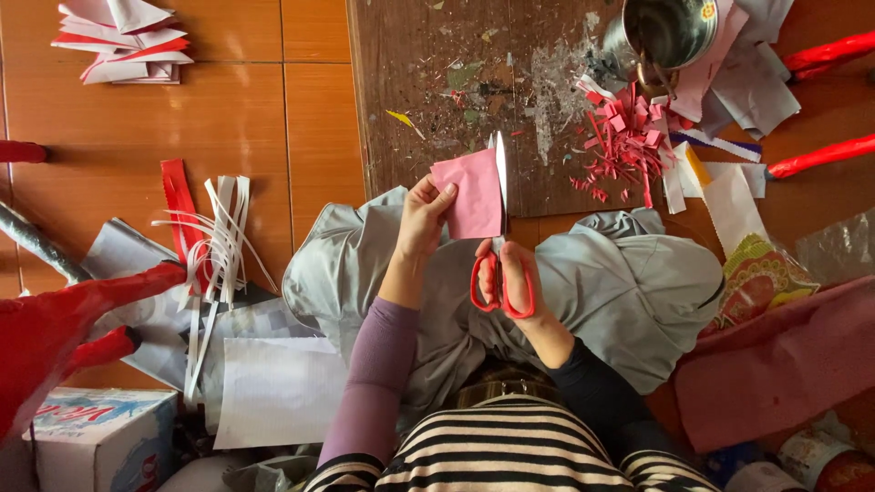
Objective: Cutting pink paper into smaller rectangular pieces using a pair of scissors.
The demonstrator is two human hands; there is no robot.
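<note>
Fingers (pixel 444 196) of the left hand (pixel 421 223) pinch the folded pink paper square (pixel 469 193) at nine o'clock of the red-handled scissors (pixel 500 264), gripped by the right hand (pixel 519 278); paper is best held taut.

Left hand (pixel 425 217): pinches the lower left edge of a folded pink paper (pixel 468 193), held upright over the lap. Right hand (pixel 512 278): fingers through the red loops of a pair of scissors (pixel 499 239), blades pointing away from the person and lying along the paper's right edge. Grey cloth (pixel 629 292): spread across the lap beneath both hands. Worn wooden board (pixel 437 82): on the tiled floor just beyond the hands, strewn with pink paper scraps (pixel 624 137). Metal tin (pixel 670 32): at the board's far right corner. White paper strips (pixel 219 246): left of the cloth. Stack of folded papers (pixel 123 41): far left, well apart.
</note>
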